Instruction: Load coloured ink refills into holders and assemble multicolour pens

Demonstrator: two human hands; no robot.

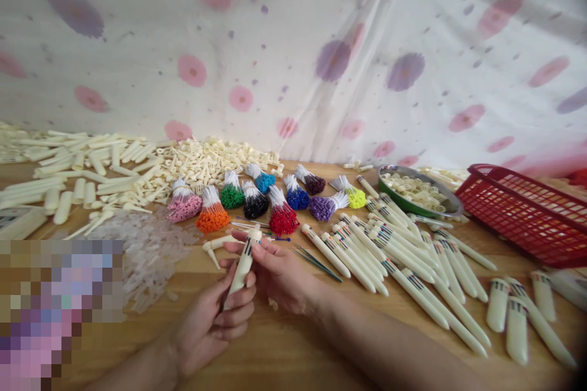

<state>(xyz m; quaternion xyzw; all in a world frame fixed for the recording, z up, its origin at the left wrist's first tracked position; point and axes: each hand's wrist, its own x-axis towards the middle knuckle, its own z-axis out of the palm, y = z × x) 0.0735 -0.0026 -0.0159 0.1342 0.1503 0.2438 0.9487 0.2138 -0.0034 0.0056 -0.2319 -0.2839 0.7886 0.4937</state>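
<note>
Cream pen body [241, 272] is up off the tabletop [257, 363], in the hands, front centre, tilted with its slotted end up. Left hand [206, 317] is closed round the lower barrel, fingers curled over it. Right hand [287, 275] is part-curled at the slotted end: thumb at its side, fingers passing behind. Can't tell if it's actually gripping.

Just beyond the hands: ten bundles of white stems with coloured tips [283, 220], incl. pink, orange, green, black, red, blue, purple and yellow. A few loose coloured-tip stems lie in front of the red one. Tweezers [317, 263] lie right of the right hand, near the piled cream pens [398, 244], which show coloured bits in their slots.

Left side: clear small pieces [151, 250], cream tubes [101, 159] and a heap of small cream parts [215, 159] behind. Far right: green bowl [389, 197] with cream parts in it, then red basket [527, 226], tilted. Spotted sheet [275, 43] hangs behind.
</note>
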